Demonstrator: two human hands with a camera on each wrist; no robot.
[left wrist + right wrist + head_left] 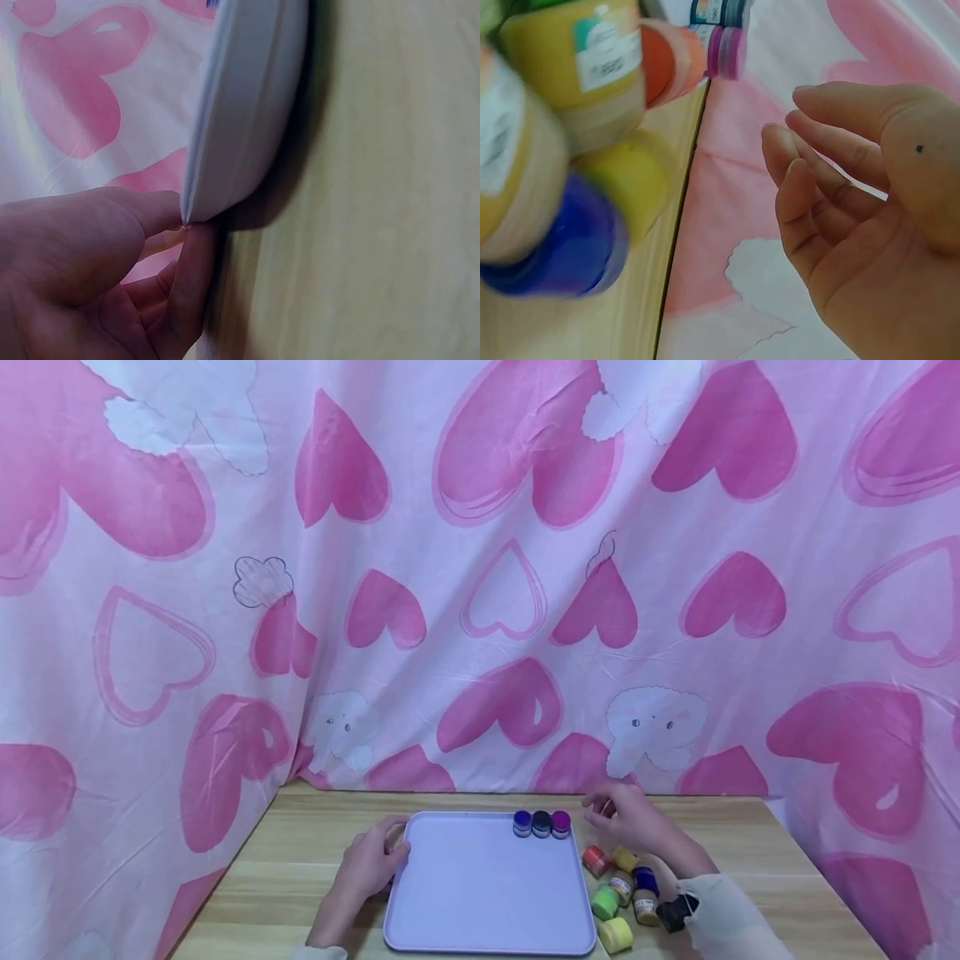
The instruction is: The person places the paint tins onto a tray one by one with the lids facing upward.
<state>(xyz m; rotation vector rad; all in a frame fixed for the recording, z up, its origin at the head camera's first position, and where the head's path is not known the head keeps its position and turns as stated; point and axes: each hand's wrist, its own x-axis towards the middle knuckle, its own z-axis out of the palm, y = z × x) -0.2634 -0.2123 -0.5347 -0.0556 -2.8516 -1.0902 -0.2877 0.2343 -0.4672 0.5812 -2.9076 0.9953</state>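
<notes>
My left hand (pixel 371 860) pinches the left rim of a pale lavender tray (pixel 487 893) between thumb and fingers; the left wrist view shows the tray's side wall (pixel 240 112) at close range. In the tray's far right corner stand three small paint jars in a row: a violet one (pixel 522 825), a black one (pixel 542 824) and a magenta one (pixel 561 825). Above the table, just right of that corner, my right hand (pixel 630 818) hangs with loosely bent fingers. Nothing lies between its thumb and fingers (pixel 784 146) in the right wrist view.
Right of the tray, several more jars lie or stand in a cluster, among them a red-orange jar (pixel 596 860), a blue jar (pixel 645 880), a green jar (pixel 605 902) and a yellow jar (pixel 617 935). A pink heart-print curtain (pixel 495 610) hangs behind the wooden table (pixel 300 877).
</notes>
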